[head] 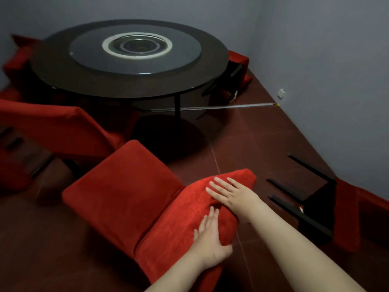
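A red fabric-covered dining chair [120, 186] is pictured in front of the round dark wooden table [126, 83], its seat turned toward the table. Its padded backrest is gripped at the end farther from the table by the left hand [210, 239], thumb curled round the edge. The right hand [231, 193] is laid flat nearer the table, fingers spread wide. A black slatted chair frame [303, 217] is seen right of the table.

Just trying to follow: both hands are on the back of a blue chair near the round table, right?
Not blue: the head view shows a red chair. The left hand and right hand are both on its back, near the round table.
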Demonstrator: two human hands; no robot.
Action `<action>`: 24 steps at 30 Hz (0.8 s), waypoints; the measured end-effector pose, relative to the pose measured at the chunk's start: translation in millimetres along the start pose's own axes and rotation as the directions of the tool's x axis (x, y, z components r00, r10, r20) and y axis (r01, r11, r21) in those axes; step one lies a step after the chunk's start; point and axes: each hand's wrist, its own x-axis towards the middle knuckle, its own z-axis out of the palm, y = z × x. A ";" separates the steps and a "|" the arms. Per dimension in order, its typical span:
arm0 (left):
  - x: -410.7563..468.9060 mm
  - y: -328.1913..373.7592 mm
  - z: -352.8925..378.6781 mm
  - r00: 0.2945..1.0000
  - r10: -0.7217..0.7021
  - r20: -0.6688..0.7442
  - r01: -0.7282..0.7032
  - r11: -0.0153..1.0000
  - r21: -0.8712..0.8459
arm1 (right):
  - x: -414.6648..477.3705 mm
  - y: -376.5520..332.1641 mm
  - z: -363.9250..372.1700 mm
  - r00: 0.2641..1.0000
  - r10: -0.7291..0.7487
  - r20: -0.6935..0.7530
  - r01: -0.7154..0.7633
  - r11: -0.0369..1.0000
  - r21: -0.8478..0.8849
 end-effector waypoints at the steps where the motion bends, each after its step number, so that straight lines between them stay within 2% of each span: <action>1: 0.7 -0.9 -1.6 1.000 -0.009 -0.005 0.009 1.000 0.001 | 5.3 2.0 -1.3 0.999 -0.021 0.040 0.020 1.000 0.022; 5: 0.4 -2.1 -10.9 0.999 -0.031 -0.012 0.031 0.999 -0.008 | 17.1 8.9 -2.0 0.991 -0.086 0.099 0.082 0.996 0.046; 12: -6.2 1.4 -27.7 0.992 -0.075 -0.101 0.076 0.997 0.008 | 31.6 13.5 -9.8 0.979 -0.189 0.075 0.189 0.982 -0.001; 15: -11.9 7.1 -29.2 0.975 -0.139 -0.176 0.148 0.988 0.041 | 33.7 14.7 -8.3 0.977 -0.208 0.046 0.208 0.978 -0.003; 20: -23.5 16.9 -17.9 0.910 -0.268 -0.316 0.341 0.918 0.204 | 35.3 16.8 3.5 0.974 -0.225 0.017 0.225 0.974 -0.025; 24: -38.1 25.1 -3.3 0.845 -0.359 -0.396 0.466 0.859 0.213 | 38.4 17.6 4.1 0.969 -0.243 0.032 0.245 0.968 -0.047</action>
